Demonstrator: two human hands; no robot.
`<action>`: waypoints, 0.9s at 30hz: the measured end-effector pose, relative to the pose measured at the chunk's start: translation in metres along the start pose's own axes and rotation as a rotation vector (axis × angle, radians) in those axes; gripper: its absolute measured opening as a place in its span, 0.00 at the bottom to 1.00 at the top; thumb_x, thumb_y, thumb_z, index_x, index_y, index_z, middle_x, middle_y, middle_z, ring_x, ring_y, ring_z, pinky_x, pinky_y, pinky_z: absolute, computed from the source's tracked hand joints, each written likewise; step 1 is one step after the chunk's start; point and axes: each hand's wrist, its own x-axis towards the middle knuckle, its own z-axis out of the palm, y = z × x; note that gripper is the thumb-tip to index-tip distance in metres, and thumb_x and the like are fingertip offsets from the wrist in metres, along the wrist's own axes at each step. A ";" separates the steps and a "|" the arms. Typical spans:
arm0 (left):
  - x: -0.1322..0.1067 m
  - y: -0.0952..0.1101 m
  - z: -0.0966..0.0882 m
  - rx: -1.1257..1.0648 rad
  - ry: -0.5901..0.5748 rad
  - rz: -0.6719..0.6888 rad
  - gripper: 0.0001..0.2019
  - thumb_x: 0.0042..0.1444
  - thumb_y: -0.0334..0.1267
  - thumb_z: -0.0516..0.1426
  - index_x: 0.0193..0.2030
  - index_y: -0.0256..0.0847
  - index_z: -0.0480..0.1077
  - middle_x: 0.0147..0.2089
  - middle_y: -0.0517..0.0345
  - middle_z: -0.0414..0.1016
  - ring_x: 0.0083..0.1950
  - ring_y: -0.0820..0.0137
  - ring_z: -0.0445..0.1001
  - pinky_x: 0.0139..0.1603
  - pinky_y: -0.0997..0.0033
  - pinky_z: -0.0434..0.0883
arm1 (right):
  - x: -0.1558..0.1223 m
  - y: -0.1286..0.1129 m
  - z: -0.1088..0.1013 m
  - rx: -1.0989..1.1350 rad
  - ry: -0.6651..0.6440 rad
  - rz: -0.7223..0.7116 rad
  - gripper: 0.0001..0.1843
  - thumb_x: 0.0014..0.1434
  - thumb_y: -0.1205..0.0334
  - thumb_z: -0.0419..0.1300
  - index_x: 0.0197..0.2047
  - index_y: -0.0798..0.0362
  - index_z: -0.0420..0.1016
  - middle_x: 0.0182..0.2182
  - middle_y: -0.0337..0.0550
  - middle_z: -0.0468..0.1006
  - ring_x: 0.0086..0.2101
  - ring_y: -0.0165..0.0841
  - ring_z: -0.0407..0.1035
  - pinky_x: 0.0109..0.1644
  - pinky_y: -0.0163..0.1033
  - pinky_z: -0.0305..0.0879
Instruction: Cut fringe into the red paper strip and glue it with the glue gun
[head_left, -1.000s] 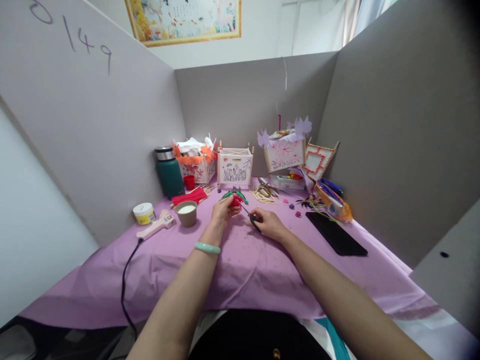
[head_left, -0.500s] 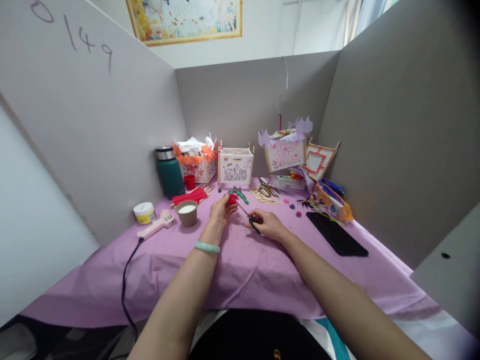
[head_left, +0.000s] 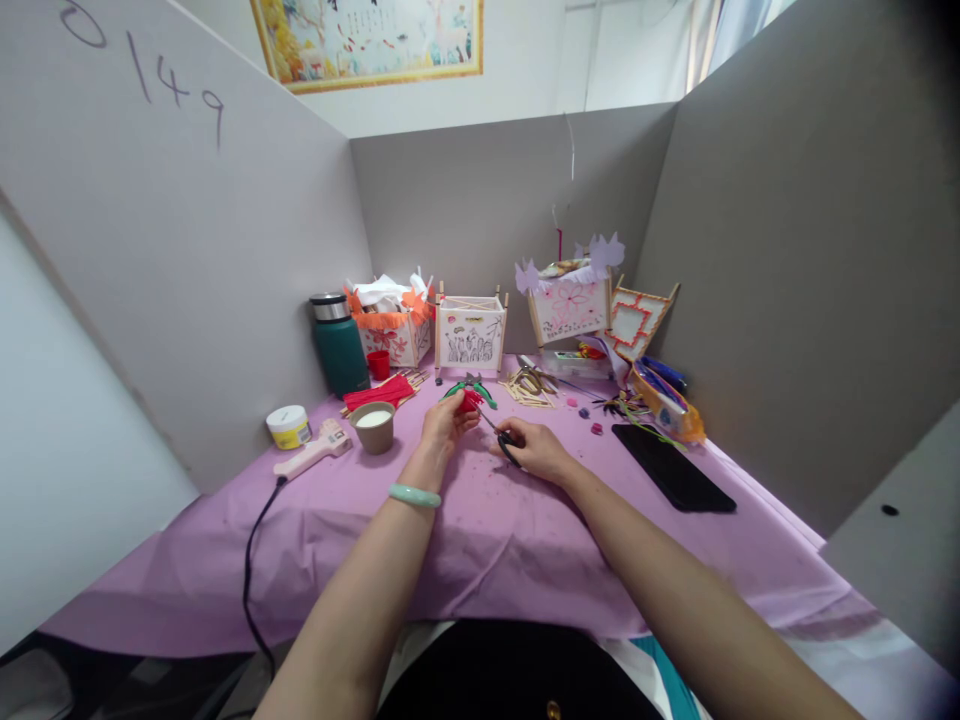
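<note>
My left hand [head_left: 448,425], below a pale green bangle [head_left: 415,495] on its wrist, pinches a small piece of red fringed material [head_left: 471,400]. Black-handled scissors [head_left: 508,447] sit in my right hand [head_left: 534,450], their blades pointing up and left at the red fringe. Whether the blades touch it I cannot tell. Just beyond the left hand lie green-handled pliers [head_left: 484,393] on the purple tablecloth [head_left: 480,540]. A tan cup with white contents [head_left: 373,430] stands to the left of that hand.
At left are a pink glue gun [head_left: 315,452], a white-and-yellow jar [head_left: 289,427] and a teal bottle [head_left: 341,350]. Behind stand paper lanterns [head_left: 471,335] and a pink-flowered one [head_left: 574,305]. Wooden sticks [head_left: 529,388] lie mid-table; a black phone [head_left: 671,468] rests at right.
The left hand has shifted slightly right with the red fringe, closer to the scissors. My right hand stays nearly in place.
</note>
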 end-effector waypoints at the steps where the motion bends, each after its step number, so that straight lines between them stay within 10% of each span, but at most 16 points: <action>1: 0.000 0.000 0.000 0.001 -0.001 0.000 0.06 0.55 0.35 0.58 0.33 0.33 0.70 0.23 0.53 0.74 0.20 0.72 0.73 0.26 0.73 0.71 | 0.000 0.000 0.000 0.000 0.000 0.002 0.18 0.50 0.49 0.63 0.40 0.53 0.74 0.23 0.35 0.71 0.25 0.28 0.63 0.29 0.32 0.54; 27: -0.005 0.001 0.003 0.042 -0.011 -0.015 0.06 0.54 0.35 0.58 0.33 0.33 0.70 0.23 0.54 0.74 0.21 0.72 0.74 0.26 0.74 0.72 | 0.001 0.002 0.001 -0.024 0.014 0.012 0.18 0.50 0.49 0.64 0.41 0.52 0.75 0.23 0.35 0.71 0.24 0.28 0.63 0.29 0.31 0.53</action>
